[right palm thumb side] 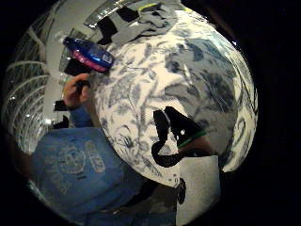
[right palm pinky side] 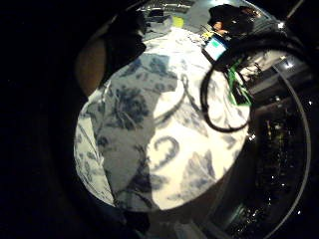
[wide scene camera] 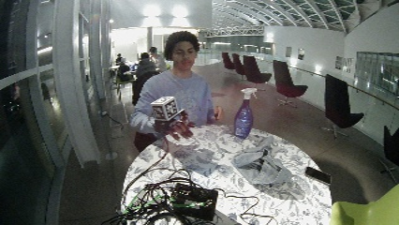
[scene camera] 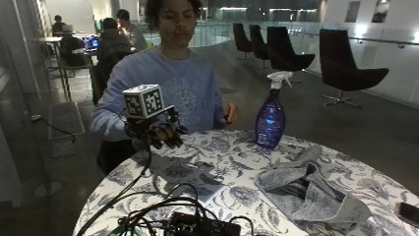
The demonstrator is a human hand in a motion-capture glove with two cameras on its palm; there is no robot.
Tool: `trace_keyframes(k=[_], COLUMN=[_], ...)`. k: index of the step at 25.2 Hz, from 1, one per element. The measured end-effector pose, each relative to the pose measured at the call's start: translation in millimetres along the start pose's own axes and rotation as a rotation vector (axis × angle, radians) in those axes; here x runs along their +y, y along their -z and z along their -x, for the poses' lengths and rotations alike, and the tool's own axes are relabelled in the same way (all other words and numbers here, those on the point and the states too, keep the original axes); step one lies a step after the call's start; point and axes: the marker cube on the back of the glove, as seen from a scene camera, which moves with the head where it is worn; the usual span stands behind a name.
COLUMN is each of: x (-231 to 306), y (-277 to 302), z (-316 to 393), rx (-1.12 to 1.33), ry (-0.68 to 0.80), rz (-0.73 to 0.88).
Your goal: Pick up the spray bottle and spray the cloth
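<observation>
From beside the table, my black-gloved right hand (scene camera: 160, 132) hovers above the near edge of the round table with its blue-and-white flowered cloth cover (scene camera: 216, 172), fingers hanging relaxed and slightly spread, holding nothing; I judge it sits there because the reach has not begun. The one tall blue spray bottle with a white trigger head (scene camera: 270, 118) stands upright well apart from it, across the table near my bare left hand (scene camera: 229, 114), which is raised beside my chest. One crumpled grey cloth (scene camera: 308, 189) lies just in front of the bottle, handy for spraying. In the wider view there is again one bottle (wide scene camera: 243, 115), one cloth (wide scene camera: 259, 161), and a dark phone (wide scene camera: 318, 175) by the far rim. The thumb-side palm camera shows the bottle (right palm thumb side: 89, 54) and cloth (right palm thumb side: 150, 21) beyond the flowered top. The little-finger camera shows only flowered tabletop (right palm pinky side: 164, 144) below my palm.
</observation>
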Motion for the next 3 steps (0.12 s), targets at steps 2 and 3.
trace_keyframes(k=[2,3], x=[14.4,17.8], y=[0.7,0.9], z=[-7.8,-9.6], rx=[0.006,0.005], ry=[-0.024,-0.029], rz=[0.019,0.024])
